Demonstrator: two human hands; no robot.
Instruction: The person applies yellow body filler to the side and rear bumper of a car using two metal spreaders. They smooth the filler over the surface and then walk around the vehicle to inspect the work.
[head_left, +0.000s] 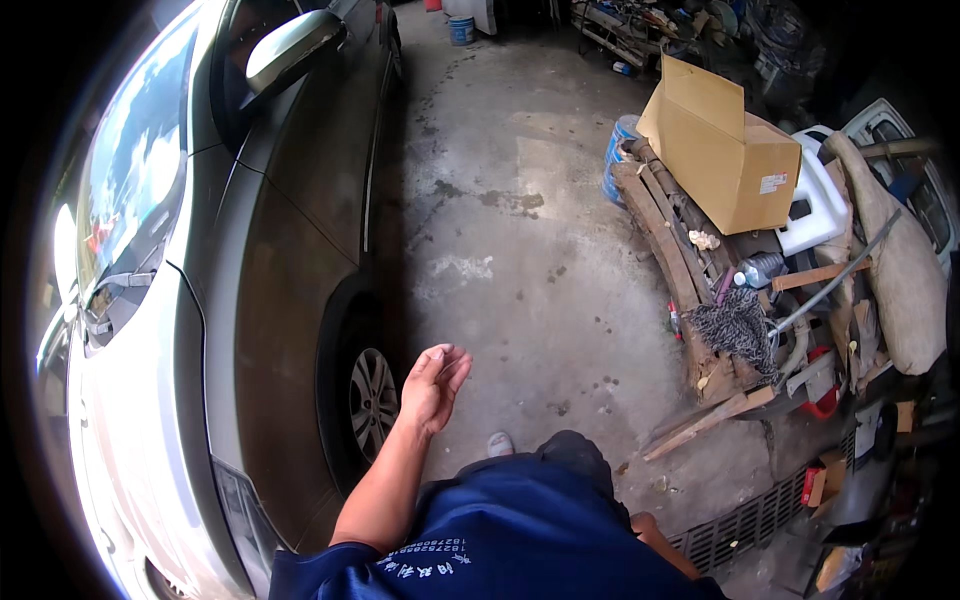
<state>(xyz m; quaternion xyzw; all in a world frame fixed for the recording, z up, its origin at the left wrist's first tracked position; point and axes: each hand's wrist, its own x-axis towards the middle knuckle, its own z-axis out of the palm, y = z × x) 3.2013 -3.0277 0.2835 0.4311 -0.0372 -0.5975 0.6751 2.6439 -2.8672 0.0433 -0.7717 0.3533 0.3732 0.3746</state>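
My left hand (436, 386) is raised beside the car's front wheel (372, 405), in front of my body. Its fingers are curled in toward the thumb. Anything pinched between them is too small to make out. The grey car (275, 215) stands close along my left side, and the hand appears apart from it. At the lower right, my right hand (645, 526) shows only in part, low beside my dark blue shirt (520, 530). Its fingers are hidden, so what it holds, if anything, does not show.
Concrete floor (500, 270) runs ahead beside the car. To the right, an open cardboard box (715, 150) sits on piled scrap near a blue bucket (617, 160), a white plastic container (815, 200) and a wooden plank (715, 420). A floor grate (745, 525) lies at the lower right.
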